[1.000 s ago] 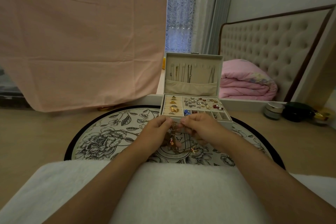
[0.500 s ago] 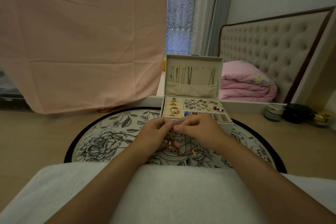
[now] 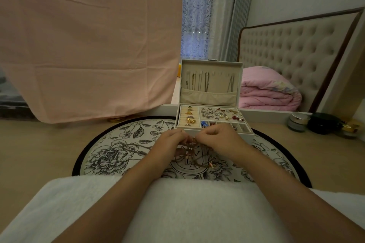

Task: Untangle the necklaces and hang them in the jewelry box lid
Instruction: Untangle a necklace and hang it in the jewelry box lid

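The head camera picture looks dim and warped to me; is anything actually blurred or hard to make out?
Head view: dim, flat indoor light, brightest at the window curtain; wide-angle lens bows the headboard and wall lines; the tangled necklaces between left hand and right hand are too fine to separate; no glare on the jewelry box lid.

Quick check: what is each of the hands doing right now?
Left hand: pinching the tangled necklaces.
Right hand: pinching the same tangle.
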### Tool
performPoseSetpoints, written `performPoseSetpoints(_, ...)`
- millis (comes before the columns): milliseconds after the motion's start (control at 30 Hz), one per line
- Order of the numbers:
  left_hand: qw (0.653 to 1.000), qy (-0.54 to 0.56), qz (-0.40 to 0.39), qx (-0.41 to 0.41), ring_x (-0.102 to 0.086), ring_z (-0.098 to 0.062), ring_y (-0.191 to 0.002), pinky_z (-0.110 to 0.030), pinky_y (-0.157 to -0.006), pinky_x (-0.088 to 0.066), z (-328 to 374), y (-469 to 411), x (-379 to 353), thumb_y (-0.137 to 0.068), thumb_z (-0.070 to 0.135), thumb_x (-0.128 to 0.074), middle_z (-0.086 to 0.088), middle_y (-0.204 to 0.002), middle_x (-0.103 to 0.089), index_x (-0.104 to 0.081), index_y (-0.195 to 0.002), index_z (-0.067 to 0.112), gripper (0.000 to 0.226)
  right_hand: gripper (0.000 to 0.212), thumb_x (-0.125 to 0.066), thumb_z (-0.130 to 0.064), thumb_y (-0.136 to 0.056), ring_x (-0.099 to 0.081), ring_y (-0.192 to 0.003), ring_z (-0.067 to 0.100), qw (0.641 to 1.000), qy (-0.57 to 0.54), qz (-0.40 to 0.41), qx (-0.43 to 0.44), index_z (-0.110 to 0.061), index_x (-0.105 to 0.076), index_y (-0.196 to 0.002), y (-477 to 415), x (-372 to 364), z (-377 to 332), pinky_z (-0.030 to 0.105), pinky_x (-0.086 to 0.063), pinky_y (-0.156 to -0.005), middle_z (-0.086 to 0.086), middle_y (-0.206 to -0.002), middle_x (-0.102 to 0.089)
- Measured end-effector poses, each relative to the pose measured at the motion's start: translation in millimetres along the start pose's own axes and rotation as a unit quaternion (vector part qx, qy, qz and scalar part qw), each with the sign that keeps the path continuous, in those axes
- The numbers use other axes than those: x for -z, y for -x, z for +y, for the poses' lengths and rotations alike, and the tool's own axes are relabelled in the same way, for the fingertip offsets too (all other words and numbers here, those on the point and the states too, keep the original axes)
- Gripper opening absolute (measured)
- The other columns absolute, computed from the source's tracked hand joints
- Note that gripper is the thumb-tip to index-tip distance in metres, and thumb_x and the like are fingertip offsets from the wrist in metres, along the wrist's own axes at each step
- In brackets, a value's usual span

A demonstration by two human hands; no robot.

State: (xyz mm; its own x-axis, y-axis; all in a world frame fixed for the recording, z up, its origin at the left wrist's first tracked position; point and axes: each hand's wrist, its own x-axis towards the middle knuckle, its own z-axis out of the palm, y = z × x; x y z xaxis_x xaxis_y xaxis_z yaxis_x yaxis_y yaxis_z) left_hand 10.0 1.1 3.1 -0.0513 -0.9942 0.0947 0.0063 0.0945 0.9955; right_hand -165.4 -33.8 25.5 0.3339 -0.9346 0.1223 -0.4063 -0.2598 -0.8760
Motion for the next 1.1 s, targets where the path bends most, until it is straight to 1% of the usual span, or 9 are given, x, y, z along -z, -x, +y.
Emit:
performPoseSetpoints(67, 1.000, -0.005, 0.001, -0.001, -0.065, -0.021, -0.091, -0.031, -0.076, -0.056, -1.7, -0.7, 0.7, -0.094, 0.010, -0.051, -0.009, -0.090, -0.067, -0.060, -0.091, -0.013, 0.025, 0.017, -0.068, -0.019, -0.089, -0.066, -0.074, 0.007, 0.998, 0.061, 0.004, 0.023, -0.016, -0.080, -0.077, 0.5, -2.2, 0.4, 0.026, -0.058, -0.072, 0.004, -0.079, -0.075)
performPoseSetpoints(133, 1.000, -0.023, -0.001, -0.007, -0.063, -0.017, -0.086, -0.030, -0.075, -0.056, -0.7, 1.3, 0.9, -0.097, 0.008, -0.050, -0.005, -0.083, -0.063, -0.063, -0.083, -0.004, 0.023, 0.019, -0.067, -0.020, -0.089, -0.065, -0.069, 0.008, 0.995, 0.087, 0.006, 0.043, -0.017, -0.080, -0.075, 1.2, -4.6, 0.6, 0.030, -0.060, -0.073, 0.003, -0.074, -0.075)
performPoseSetpoints(200, 0.999, -0.043, -0.001, -0.018, -0.063, -0.015, -0.081, -0.033, -0.079, -0.057, 1.3, 3.6, 1.8, -0.098, 0.010, -0.051, -0.003, -0.079, -0.063, -0.063, -0.076, 0.007, 0.026, 0.021, -0.066, -0.020, -0.091, -0.062, -0.065, 0.008, 0.995, 0.085, 0.011, 0.053, -0.019, -0.080, -0.074, 1.9, -5.4, 0.6, 0.032, -0.058, -0.071, 0.003, -0.072, -0.074)
performPoseSetpoints(333, 0.998, -0.049, 0.006, -0.030, -0.062, -0.016, -0.069, -0.033, -0.075, -0.057, -0.1, 3.8, 3.6, -0.102, 0.014, -0.050, -0.004, -0.072, -0.065, -0.063, -0.085, 0.008, 0.022, 0.024, -0.061, -0.023, -0.098, -0.061, -0.067, 0.014, 0.998, 0.034, 0.019, 0.044, -0.016, -0.077, -0.082, 1.2, -4.7, 0.2, 0.040, -0.059, -0.075, 0.017, -0.082, -0.073)
performPoseSetpoints(500, 0.998, -0.025, 0.037, -0.036, -0.056, -0.013, -0.067, -0.035, -0.077, -0.055, 4.0, 3.8, 3.1, -0.100, 0.013, -0.053, -0.005, -0.075, -0.056, -0.063, -0.078, 0.012, 0.024, 0.027, -0.051, -0.022, -0.105, -0.064, -0.063, 0.015, 0.997, -0.042, -0.063, 0.000, -0.013, -0.070, -0.088, 3.5, -4.4, -4.6, 0.027, -0.056, -0.063, 0.004, -0.074, -0.067)
performPoseSetpoints(633, 1.000, -0.004, -0.002, -0.019, -0.056, -0.018, -0.076, -0.032, -0.077, -0.053, 8.4, 6.1, 4.4, -0.099, 0.014, -0.051, -0.003, -0.075, -0.058, -0.062, -0.075, 0.012, 0.026, 0.021, -0.057, -0.019, -0.102, -0.067, -0.070, 0.016, 0.992, 0.005, -0.129, 0.009, -0.013, -0.072, -0.088, 6.8, 0.9, -7.8, 0.029, -0.057, -0.072, 0.000, -0.075, -0.071)
performPoseSetpoints(800, 0.996, -0.077, -0.040, -0.018, -0.053, -0.017, -0.074, -0.032, -0.077, -0.046, 4.4, 8.2, 2.2, -0.097, 0.020, -0.057, -0.003, -0.072, -0.054, -0.060, -0.072, 0.013, 0.025, 0.029, -0.059, -0.021, -0.098, -0.063, -0.059, 0.027, 0.998, 0.041, -0.050, 0.020, -0.015, -0.073, -0.074, 5.7, -3.0, -4.6, 0.048, -0.058, -0.069, 0.010, -0.063, -0.067)
performPoseSetpoints(933, 0.994, -0.107, -0.018, -0.003, -0.058, -0.021, -0.074, -0.035, -0.076, -0.049, -0.5, 7.2, 2.2, -0.095, 0.035, -0.062, -0.009, -0.076, -0.061, -0.065, -0.068, 0.021, 0.031, 0.027, -0.063, -0.029, -0.097, -0.054, -0.055, 0.023, 1.000, 0.010, 0.003, 0.019, -0.026, -0.078, -0.075, 3.4, -0.7, -3.8, 0.038, -0.050, -0.062, 0.005, -0.054, -0.063)
performPoseSetpoints(1100, 0.997, -0.072, 0.014, 0.019, -0.059, -0.013, -0.067, -0.022, -0.068, -0.050, -1.4, 3.2, 3.6, -0.096, 0.033, -0.061, 0.000, -0.069, -0.063, -0.063, -0.071, 0.015, 0.031, 0.026, -0.061, -0.028, -0.099, -0.052, -0.051, 0.017, 0.997, -0.081, 0.010, -0.013, -0.013, -0.077, -0.084, 4.1, -6.5, -6.1, 0.029, -0.048, -0.052, 0.010, -0.063, -0.065)
